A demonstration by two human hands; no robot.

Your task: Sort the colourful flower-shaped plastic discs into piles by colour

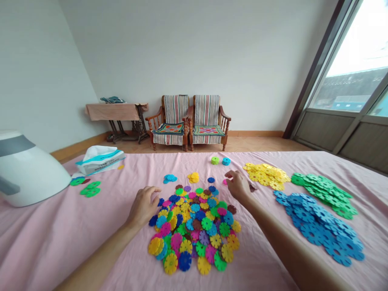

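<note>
A mixed pile of flower-edged plastic discs [197, 226] in several colours lies on the table in front of me. At the pile's upper left edge, my left hand [144, 206] is open, thumb and fingers apart, with nothing visible in it. My right hand [239, 185] is beyond the pile's upper right, its fingers loosely curved and apart. A pink disc [224, 182] shows at its fingertips; whether they touch it I cannot tell. Brown discs [252, 188] lie partly hidden beside that hand. Near it are a dark blue disc [211, 180], yellow discs [193, 177] and light blue discs [170, 178].
A green stack [215, 161] and a blue stack [226, 161] stand farther back. Larger yellow [266, 176], green [325, 194] and blue pieces [321, 226] lie right. At left are a white appliance [33, 173], tissue pack [100, 159] and green pieces [90, 189].
</note>
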